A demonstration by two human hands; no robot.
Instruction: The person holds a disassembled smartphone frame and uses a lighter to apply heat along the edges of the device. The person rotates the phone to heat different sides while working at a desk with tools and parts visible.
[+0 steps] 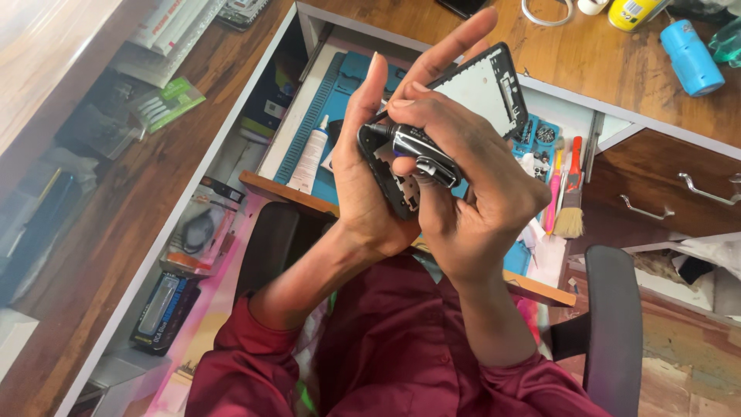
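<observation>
Holding a black phone frame [471, 96] up over the blue mat [340, 77], the left hand [363, 154] cups it from behind, fingers [451, 42] stretched along its back edge, thumb side hidden. Right hand [471, 177] is wrapped tight round a thick black-and-silver screwdriver [421, 150], its thin tip set vs. the frame's lower end, just above the mat's near edge. W/ the frame in mid-air & only propped by one palm, the tip could skid off & scratch the white panel or jab the left palm, esp. if pushed at a slant. Any small part freed here prob. drops past the mat into the open drawer or onto the lap. White glue tube [311, 158] lies on the mat's left side; a paintbrush [571, 193] lies right of it; blue bottle [689, 58] stands on the desk [587, 54] beyond.
</observation>
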